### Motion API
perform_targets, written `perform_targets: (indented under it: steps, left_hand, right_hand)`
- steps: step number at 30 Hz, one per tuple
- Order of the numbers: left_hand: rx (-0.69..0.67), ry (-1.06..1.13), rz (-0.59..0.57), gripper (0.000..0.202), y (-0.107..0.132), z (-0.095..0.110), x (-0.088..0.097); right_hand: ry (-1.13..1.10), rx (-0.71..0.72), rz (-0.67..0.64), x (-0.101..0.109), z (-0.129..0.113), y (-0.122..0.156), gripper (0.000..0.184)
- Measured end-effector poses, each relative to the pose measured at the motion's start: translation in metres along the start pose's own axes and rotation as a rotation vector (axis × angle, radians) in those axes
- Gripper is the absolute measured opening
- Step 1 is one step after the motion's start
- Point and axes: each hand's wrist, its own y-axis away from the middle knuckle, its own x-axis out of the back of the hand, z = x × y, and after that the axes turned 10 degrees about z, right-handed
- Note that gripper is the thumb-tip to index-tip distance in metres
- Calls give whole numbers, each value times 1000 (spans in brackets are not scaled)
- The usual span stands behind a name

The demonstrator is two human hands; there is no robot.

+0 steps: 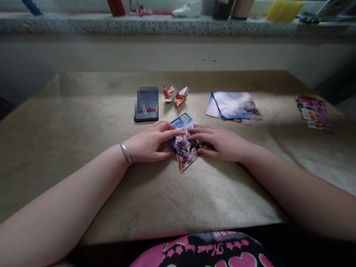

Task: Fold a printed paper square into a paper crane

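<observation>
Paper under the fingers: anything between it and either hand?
Nothing visible. Left hand and right hand both rest on the paper. The phone and origami lie beyond, not between.

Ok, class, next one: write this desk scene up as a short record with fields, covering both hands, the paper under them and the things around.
Left hand: fingers resting on the paper's left side; silver bracelet at the wrist
Left hand position: in view
Right hand: fingers spread over the paper's right side
Printed paper: pointed towards the person, QR code near its far edge
Beyond the paper: dark phone, orange-and-white folded paper
Right of these: overlapping printed sheets
Far right: pink-purple printed papers
</observation>
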Motion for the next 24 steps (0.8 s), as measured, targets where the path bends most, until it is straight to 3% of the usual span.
perform_targets:
  steps: [6, 15, 21, 24]
  left_hand:
    - [-80, -110, 53, 36, 2, -1, 6]
    - [-97, -457, 67, 27, 2, 7, 14]
    - [42, -573, -192, 30, -3, 19, 22]
    - [70, -584, -249, 32, -3, 17, 25]
  right_hand:
    - [62, 5, -9, 1, 5, 6, 42]
    - [23, 22, 7, 3, 12, 8, 38]
    - [29, -9, 6, 9, 15, 11, 34]
    - [11, -5, 7, 11, 18, 13, 33]
